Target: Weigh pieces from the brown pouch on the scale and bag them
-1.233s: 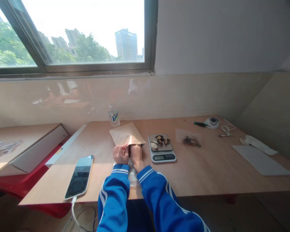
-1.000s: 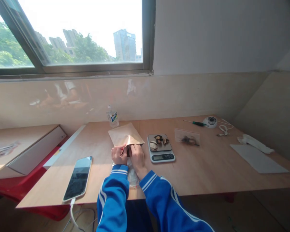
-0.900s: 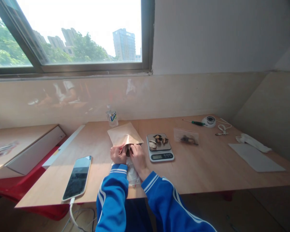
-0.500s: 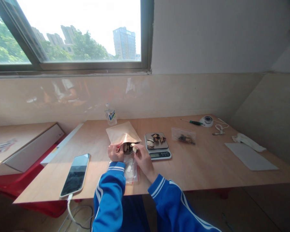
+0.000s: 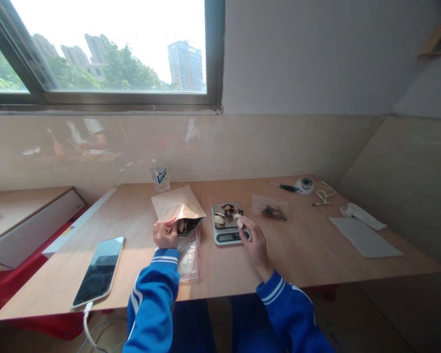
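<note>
My left hand [image 5: 165, 234] grips the edge of a brown kraft paper bag [image 5: 177, 202], whose mouth gapes toward me and shows pale and dark dried pieces inside. Pinched in the fingers of my right hand [image 5: 256, 245] is a pale piece that looks like dried mushroom [image 5: 239, 222], held at the right side of a kitchen scale [image 5: 217, 238]. On the scale's metal plate lie a pale rounded piece [image 5: 219, 219] and several dark-and-tan ones [image 5: 228, 210]. Below the paper bag is a clear zip bag [image 5: 188, 257], partly covered by it.
A phone [image 5: 100, 270] on a cable lies at the left. Behind the paper bag stands a plastic bottle [image 5: 159, 175]. To the right are a zip bag of dark pieces [image 5: 271, 210], a screwdriver [image 5: 287, 188], a dome camera [image 5: 306, 185], and a white sheet [image 5: 365, 238].
My right hand has moved right from the paper bag's mouth to the scale, carrying a pale piece. My left hand still holds the bag. The view has shifted slightly to the right.
</note>
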The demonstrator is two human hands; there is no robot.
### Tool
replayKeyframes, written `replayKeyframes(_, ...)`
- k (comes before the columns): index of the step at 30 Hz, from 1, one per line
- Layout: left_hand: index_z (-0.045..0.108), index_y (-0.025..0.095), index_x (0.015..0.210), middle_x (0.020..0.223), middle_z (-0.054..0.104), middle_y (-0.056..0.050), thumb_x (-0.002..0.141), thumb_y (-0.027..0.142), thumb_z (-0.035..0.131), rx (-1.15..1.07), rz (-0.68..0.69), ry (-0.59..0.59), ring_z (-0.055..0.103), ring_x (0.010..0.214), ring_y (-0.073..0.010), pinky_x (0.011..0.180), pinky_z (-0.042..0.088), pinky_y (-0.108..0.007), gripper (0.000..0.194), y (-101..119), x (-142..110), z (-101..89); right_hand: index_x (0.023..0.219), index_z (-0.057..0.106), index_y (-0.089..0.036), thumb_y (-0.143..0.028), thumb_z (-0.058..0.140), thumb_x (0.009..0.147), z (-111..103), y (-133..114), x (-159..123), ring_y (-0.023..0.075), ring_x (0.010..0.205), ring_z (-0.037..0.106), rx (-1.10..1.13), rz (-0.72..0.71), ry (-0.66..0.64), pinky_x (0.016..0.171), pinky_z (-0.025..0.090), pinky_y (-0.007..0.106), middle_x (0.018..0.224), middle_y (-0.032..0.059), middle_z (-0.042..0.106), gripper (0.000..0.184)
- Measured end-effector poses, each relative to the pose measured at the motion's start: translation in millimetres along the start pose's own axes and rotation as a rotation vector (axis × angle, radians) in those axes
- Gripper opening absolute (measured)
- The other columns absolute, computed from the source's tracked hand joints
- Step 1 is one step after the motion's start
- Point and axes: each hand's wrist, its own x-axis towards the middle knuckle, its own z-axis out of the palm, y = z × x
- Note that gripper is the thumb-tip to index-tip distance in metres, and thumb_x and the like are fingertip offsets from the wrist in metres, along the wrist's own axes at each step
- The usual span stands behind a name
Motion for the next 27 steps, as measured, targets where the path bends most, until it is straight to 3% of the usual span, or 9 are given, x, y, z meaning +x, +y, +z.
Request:
replayKeyframes(8, 0.07, 0.017, 0.073, 0.063, 0.057, -0.004, 0.078, 0.038, 0.064, 0.02, 0.038, 0.04, 0.049, 0.059, -0.016, 0.057, 0.042, -0.03, 0.022, 0, 1, 0.8, 0.11, 0.063, -0.022, -0.027, 0.049, 0.093, 16, 18, 8, 0.0238, 0.123, 0.052, -0.01, -0.01, -0.274, 0.102, 0.044, 0.046, 0.126, 0.0079, 0.061, 0.023)
replayKeyframes(19, 0.068, 0.019, 0.076, 0.064, 0.057, -0.002, 0.079, 0.037, 0.064, 0.0, 0.048, 0.027, 0.047, 0.058, -0.0156, 0.057, 0.042, -0.031, 0.019, 0, 0, -0.9, 0.106, 0.062, -0.017, -0.021, 0.036, 0.094, 5, 31, -5, 0.0228, 0.112, 0.054, -0.012, 0.275, -0.063, 0.097, 0.045, 0.045, 0.117, 0.0129, 0.06, 0.029)
replayKeyframes(27, 0.068, 0.019, 0.075, 0.064, 0.056, -0.003, 0.077, 0.038, 0.064, -0.006, -0.023, -0.001, 0.047, 0.061, -0.0165, 0.059, 0.043, -0.031, 0.02, 3, 2, -1.9, 0.132, 0.05, -0.021, -0.021, 0.033, 0.095, 13, 35, 4, 0.0224, 0.127, 0.046, -0.005, 0.205, -0.184, 0.103, 0.041, 0.045, 0.137, 0.0113, 0.05, 0.041)
